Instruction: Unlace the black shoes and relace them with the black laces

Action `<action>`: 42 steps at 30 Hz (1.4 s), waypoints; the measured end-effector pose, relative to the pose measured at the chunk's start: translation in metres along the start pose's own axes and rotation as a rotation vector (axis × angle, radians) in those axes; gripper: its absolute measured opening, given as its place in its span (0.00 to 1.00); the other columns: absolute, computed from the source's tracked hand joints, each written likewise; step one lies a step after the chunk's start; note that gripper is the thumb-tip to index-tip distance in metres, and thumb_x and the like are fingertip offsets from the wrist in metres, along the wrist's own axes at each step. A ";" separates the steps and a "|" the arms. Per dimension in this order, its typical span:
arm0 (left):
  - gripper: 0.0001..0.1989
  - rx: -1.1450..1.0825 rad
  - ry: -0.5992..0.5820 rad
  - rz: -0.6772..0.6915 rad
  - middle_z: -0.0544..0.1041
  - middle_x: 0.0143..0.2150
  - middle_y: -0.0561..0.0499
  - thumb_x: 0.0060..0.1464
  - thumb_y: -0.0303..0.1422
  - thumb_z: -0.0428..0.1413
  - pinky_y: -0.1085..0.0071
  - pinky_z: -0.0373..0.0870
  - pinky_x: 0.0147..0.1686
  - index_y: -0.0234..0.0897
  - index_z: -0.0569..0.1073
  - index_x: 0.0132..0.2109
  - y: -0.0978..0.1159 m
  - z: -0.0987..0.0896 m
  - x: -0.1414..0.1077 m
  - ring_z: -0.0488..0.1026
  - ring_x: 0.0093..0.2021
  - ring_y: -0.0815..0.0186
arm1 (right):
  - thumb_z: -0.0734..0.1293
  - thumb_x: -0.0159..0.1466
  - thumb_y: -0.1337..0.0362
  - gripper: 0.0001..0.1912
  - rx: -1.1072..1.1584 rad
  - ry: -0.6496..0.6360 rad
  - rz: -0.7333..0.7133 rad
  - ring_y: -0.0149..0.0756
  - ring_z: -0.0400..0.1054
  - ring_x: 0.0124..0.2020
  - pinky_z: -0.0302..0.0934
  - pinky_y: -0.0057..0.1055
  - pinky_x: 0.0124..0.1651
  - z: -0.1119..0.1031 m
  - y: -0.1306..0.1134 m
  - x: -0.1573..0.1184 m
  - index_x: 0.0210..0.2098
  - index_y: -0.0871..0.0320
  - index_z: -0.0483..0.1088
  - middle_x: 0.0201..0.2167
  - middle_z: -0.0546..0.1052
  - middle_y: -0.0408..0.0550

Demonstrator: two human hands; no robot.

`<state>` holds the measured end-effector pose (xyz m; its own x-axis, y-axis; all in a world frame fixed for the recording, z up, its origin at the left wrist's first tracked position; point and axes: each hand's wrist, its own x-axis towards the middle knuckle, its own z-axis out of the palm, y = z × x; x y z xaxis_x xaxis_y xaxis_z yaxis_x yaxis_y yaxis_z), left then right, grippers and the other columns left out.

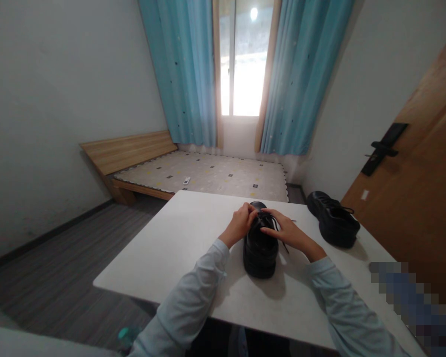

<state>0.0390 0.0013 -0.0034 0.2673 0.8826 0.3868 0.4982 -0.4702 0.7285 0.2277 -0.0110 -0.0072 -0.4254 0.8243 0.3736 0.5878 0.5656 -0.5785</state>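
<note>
A black lace-up shoe (260, 255) stands on the white table (163, 243) in front of me, its heel towards me. From the left, my left hand (241, 223) has its fingers pinched together at the lacing, on the black shoelace. My right hand (286, 229) grips the shoe's upper from the right, thumb and fingers on either side of the lacing edge. A loose end of the shoelace (285, 247) hangs below the right hand. The fingers hide most of the eyelets and the toe.
A second black shoe (336, 220) rests at the table's right edge, near a wooden door (416, 168). Beyond the table is a bed (215, 173) with a small white remote (186, 181) on it. A green-capped item (126, 334) is at lower left. The right edge is pixelated.
</note>
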 end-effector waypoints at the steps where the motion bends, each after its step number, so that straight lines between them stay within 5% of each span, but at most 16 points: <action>1: 0.04 -0.020 0.002 -0.003 0.73 0.34 0.50 0.59 0.33 0.46 0.69 0.65 0.38 0.37 0.63 0.36 -0.001 0.000 0.000 0.71 0.35 0.65 | 0.67 0.57 0.52 0.29 -0.002 -0.001 -0.001 0.46 0.64 0.54 0.57 0.46 0.58 0.000 0.000 0.000 0.56 0.53 0.61 0.53 0.70 0.53; 20: 0.09 -0.321 -0.163 -0.043 0.66 0.30 0.56 0.49 0.25 0.54 0.74 0.61 0.31 0.35 0.63 0.39 -0.011 -0.009 0.002 0.64 0.29 0.72 | 0.66 0.58 0.53 0.28 -0.006 -0.031 0.010 0.45 0.64 0.54 0.56 0.45 0.58 -0.002 0.002 -0.001 0.55 0.55 0.61 0.52 0.69 0.53; 34: 0.12 -0.711 -0.087 -0.086 0.66 0.31 0.56 0.47 0.29 0.57 0.74 0.64 0.33 0.36 0.59 0.33 -0.017 -0.008 0.008 0.71 0.32 0.71 | 0.66 0.57 0.54 0.27 -0.008 -0.026 0.013 0.45 0.64 0.54 0.56 0.45 0.58 -0.002 0.002 -0.002 0.55 0.55 0.61 0.53 0.69 0.53; 42: 0.09 -0.295 0.026 0.026 0.70 0.32 0.54 0.45 0.28 0.58 0.76 0.64 0.30 0.35 0.65 0.34 -0.015 -0.021 0.006 0.67 0.30 0.72 | 0.67 0.57 0.53 0.29 0.026 -0.029 0.039 0.44 0.63 0.55 0.55 0.44 0.58 -0.003 0.001 -0.002 0.55 0.55 0.61 0.53 0.69 0.52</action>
<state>0.0160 0.0137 -0.0001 0.2540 0.8716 0.4193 0.2290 -0.4754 0.8494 0.2310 -0.0119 -0.0066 -0.4228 0.8442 0.3294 0.5865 0.5320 -0.6107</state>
